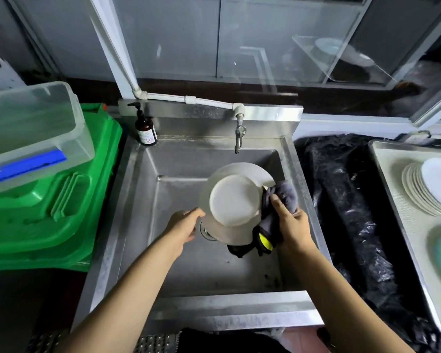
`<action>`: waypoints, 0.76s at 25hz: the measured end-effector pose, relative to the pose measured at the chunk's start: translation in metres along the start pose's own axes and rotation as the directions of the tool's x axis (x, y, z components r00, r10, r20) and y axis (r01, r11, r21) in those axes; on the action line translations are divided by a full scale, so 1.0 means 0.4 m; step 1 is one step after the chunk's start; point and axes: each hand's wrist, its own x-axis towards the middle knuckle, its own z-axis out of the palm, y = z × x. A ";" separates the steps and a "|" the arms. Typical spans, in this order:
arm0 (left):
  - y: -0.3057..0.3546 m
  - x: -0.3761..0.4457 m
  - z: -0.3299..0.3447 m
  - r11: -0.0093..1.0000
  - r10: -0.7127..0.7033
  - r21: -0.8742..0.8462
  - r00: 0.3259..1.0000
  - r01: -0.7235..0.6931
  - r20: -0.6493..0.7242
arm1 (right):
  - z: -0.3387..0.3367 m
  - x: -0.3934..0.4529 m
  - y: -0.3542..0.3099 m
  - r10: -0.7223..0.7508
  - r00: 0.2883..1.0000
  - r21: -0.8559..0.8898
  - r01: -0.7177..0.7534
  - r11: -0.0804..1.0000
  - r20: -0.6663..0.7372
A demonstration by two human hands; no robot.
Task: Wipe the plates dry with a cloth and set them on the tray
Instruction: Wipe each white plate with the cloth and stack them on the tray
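While held over the sink point(143, 189), the plate point(233, 200) sits between both hands.

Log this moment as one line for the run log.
step: wiping | left hand: holds plate over sink | right hand: grips grey cloth at rim | tray: plates stacked
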 end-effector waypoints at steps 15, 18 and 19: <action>-0.014 -0.049 0.073 0.742 0.197 -0.647 0.865 0.176 0.461 | 0.017 -0.013 0.060 0.368 0.929 0.372 -0.351 0.859 0.027; -0.012 -0.045 0.073 0.745 0.157 -0.643 0.891 0.176 0.425 | 0.018 -0.020 0.056 0.305 0.948 0.219 -0.278 0.935 -0.097; -0.009 -0.046 0.070 0.758 0.149 -0.630 0.896 0.168 0.418 | 0.017 -0.018 0.055 0.241 0.955 0.095 -0.228 0.969 -0.171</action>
